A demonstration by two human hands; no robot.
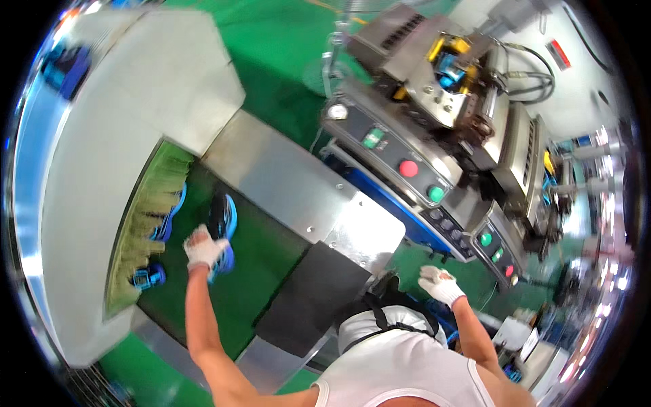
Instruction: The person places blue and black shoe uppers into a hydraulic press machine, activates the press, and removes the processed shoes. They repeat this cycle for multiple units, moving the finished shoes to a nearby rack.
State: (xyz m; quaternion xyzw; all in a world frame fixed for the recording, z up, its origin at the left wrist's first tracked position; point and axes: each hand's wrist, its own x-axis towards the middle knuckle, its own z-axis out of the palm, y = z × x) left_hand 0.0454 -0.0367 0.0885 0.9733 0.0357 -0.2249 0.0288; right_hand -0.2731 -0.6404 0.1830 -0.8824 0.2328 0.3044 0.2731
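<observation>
My left hand [205,248], in a white glove, is over the green conveyor belt [271,237]. Its thumb lies across a black and blue shoe [228,216], with the fingers to the left of it and not wrapped round it. Further left, two more blue shoes, one upright shoe [173,211] and one smaller-looking shoe [150,277], sit at the bristle curtain [146,230]. On the other side of my body, my right hand [441,285], also gloved, hangs in the air with fingers loosely apart and nothing in it.
A pale machine housing [88,176] stands left, with a dark blue shoe [71,73] on top. Metal plate [291,183] and black mat [312,298] edge the belt. At the upper right is a press machine [434,102] with a button panel [386,152].
</observation>
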